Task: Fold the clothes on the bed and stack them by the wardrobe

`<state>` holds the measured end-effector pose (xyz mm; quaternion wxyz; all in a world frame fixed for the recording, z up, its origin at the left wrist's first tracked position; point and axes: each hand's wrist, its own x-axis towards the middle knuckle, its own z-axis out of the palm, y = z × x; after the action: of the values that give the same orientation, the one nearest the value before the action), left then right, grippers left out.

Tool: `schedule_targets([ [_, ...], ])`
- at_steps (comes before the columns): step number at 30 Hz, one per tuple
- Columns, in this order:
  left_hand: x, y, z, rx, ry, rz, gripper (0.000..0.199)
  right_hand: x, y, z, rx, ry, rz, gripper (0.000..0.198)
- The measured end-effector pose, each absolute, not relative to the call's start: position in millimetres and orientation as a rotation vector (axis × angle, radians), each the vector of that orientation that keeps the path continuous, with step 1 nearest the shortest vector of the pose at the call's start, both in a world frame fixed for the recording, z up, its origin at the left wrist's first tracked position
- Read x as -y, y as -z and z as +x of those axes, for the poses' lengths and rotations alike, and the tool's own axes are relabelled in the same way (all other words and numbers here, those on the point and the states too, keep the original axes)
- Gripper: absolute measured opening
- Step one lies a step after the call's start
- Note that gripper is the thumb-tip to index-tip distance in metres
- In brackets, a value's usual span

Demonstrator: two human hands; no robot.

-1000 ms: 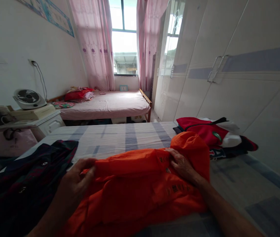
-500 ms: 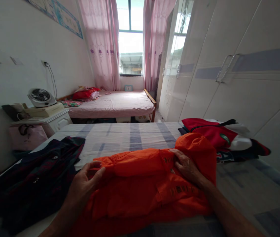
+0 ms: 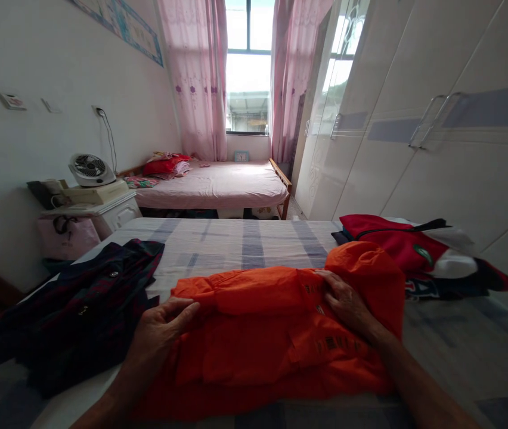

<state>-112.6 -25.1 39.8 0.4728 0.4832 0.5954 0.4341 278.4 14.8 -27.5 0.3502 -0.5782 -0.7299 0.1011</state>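
Note:
An orange hooded jacket (image 3: 254, 333) lies partly folded on the bed in front of me, its hood bunched at the right. At its left edge, my left hand (image 3: 162, 328) is closed, thumb and forefinger pinched on the fabric. My right hand (image 3: 346, 301) rests on the jacket's upper right part, below the hood and beside some dark printed markings. Its fingers lie stretched over the cloth. To the left of my left hand spreads a dark plaid garment (image 3: 97, 322) with metal buttons.
Under everything is a blue and white checked sheet (image 3: 209, 238). Folded clothes, topped by a red and white jacket (image 3: 383, 235), sit at the right beside a white wardrobe (image 3: 415, 179). A fan (image 3: 90, 170) stands on a cabinet at the left. Beyond is a pink-covered bed (image 3: 227, 185).
My left thumb and forefinger have come together at the jacket's left edge. My right hand keeps its place on the fabric. The view has shifted slightly left.

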Motion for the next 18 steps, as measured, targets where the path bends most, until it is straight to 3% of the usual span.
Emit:
schedule_targets([
  [8, 13.2, -42.6, -100.5, -1.373, -0.802, 1.726, 0.03, -13.3, 23.3, 275.5, 1.884, -0.276, -1.474, 0.046],
  [11, 9.6, -49.6, -95.8, -1.498, -0.873, 1.951, 0.033, -12.7, 22.3, 275.4, 1.895, -0.277, -1.473, 0.045],
  [18, 13.8, -84.1, -92.8, -1.251, -1.004, 1.522, 0.038, -13.3, 24.2, 277.8, 1.916, -0.269, -1.49, 0.044],
])
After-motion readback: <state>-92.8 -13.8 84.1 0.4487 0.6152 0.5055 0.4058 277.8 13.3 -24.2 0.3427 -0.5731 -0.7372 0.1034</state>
